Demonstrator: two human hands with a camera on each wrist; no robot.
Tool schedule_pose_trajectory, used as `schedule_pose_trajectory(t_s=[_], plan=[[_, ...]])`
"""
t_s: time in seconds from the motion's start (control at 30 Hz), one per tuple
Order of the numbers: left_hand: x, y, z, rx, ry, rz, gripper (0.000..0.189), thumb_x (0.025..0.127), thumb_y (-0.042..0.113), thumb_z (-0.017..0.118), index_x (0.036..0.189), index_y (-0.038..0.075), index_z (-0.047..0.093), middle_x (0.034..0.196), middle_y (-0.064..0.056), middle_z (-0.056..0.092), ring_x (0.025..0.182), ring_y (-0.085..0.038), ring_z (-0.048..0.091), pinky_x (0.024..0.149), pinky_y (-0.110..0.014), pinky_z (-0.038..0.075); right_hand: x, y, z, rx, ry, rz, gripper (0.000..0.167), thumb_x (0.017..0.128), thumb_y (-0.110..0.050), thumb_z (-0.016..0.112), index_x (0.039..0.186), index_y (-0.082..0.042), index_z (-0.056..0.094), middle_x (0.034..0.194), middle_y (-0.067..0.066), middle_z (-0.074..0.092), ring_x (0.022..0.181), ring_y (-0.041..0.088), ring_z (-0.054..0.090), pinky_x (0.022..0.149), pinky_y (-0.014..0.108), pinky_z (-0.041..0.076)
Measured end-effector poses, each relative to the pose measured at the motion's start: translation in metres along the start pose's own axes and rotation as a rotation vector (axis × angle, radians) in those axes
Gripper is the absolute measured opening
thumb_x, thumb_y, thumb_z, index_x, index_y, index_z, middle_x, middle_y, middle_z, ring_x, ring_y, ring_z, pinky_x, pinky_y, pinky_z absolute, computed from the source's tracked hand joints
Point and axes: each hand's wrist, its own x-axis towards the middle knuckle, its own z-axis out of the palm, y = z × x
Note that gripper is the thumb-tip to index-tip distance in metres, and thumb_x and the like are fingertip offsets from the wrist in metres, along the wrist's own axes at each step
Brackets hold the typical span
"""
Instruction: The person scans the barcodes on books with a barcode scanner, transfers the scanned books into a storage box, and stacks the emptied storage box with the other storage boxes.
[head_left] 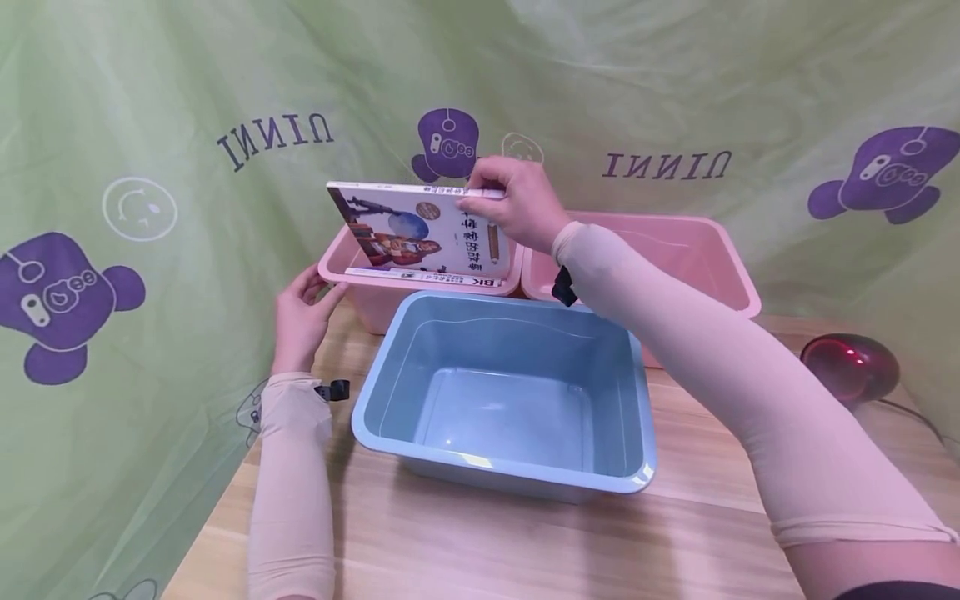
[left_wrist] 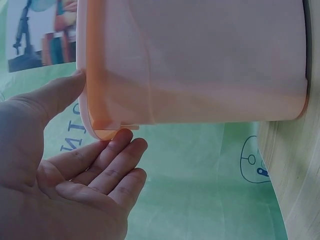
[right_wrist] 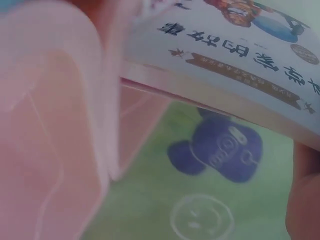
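Note:
A white paperback book (head_left: 431, 229) with an illustrated cover stands tilted in the left pink bin (head_left: 390, 304). My right hand (head_left: 521, 200) pinches its upper right corner, thumb on the cover side. In the right wrist view the same book (right_wrist: 235, 60) shows its page edges, with part of the hand at the right border. Below it in the bin lies another book (head_left: 427, 277), only a strip of it visible. My left hand (head_left: 300, 317) holds the bin's near left corner; in the left wrist view, thumb and fingers sit on either side of the rim (left_wrist: 82, 100).
A blue bin (head_left: 502, 408) with nothing in it stands in front of the pink ones. A second pink bin (head_left: 667, 250) is at the right, partly behind my right arm. A dark red rounded device (head_left: 851, 367) with a cable sits farther right. Green printed cloth (head_left: 300, 67) hangs behind.

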Motion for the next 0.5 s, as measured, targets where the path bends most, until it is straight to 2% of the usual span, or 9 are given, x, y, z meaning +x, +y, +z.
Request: schedule_pose_trajectory(t_s=[0.33,0.5], plan=[[0.001,0.002,0.0,-0.022,0.003,0.006,0.075,0.105,0.028,0.082,0.169,0.007,0.048,0.165,-0.018,0.06,0.155,-0.027,0.057,0.135,-0.041,0.046,-0.013,0.018,0.025,0.044,-0.115,0.092,0.021,0.106,-0.026,0.082,0.095,-0.015,0.068,0.109,0.008,0.079,0.101,0.023,0.077,0.09,0.036,0.067],[0.0,0.001,0.0,-0.019,0.001,0.0,0.075,0.105,0.027,0.082,0.169,0.008,0.048,0.165,-0.017,0.06,0.156,-0.026,0.056,0.131,-0.037,0.05,-0.016,0.027,0.04,0.053,-0.143,0.157,0.018,0.105,-0.027,0.083,0.096,-0.015,0.073,0.108,0.005,0.076,0.099,0.021,0.067,0.086,0.031,0.056]])
